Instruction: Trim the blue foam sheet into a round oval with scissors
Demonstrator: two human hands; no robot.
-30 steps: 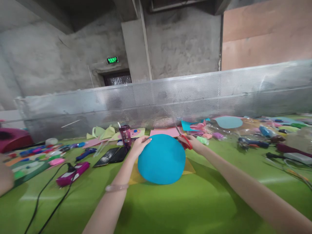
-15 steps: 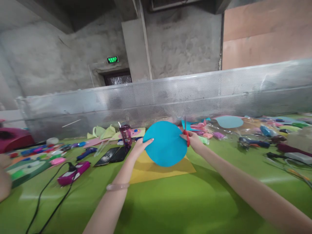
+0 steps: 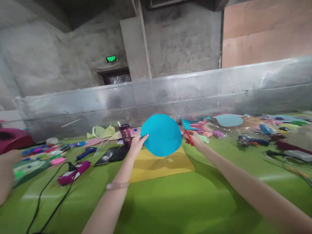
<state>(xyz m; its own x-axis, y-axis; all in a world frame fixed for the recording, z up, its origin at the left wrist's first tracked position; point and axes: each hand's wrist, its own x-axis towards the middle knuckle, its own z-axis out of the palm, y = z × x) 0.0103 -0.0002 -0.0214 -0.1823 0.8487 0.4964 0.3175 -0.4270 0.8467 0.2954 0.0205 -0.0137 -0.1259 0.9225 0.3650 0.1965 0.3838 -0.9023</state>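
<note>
Head view. Holding up a blue paper disc (image 3: 161, 135) with the left hand (image 3: 136, 143), fingers closed on its left edge, so the disc is standing almost upright above the green table (image 3: 170, 208), toward the far edge at the middle. Probably lifting it this way to let the blades reach the rim freely. Gripping red scissors (image 3: 189, 136) in the right hand (image 3: 196, 140), fingers closed through the handles, blades pointing up and just beside the right edge of the disc; not possible to tell if touching the paper. Lying flat below the disc, a yellow sheet (image 3: 161, 165), maybe serving as a working mat. Standing left of the left hand, a dark purple cup (image 3: 126, 136), with two black phones (image 3: 112, 155) beside it. Lying nearer the left edge, a magenta glue gun (image 3: 73, 174) with a black cable (image 3: 44, 201). Resting at the left edge, another person's hand (image 3: 6, 175).

Compared with one second ago: disc no longer lying over the yellow sheet but raised and tilted up, now showing more of the sheet; scissors staying at its right rim.
</note>
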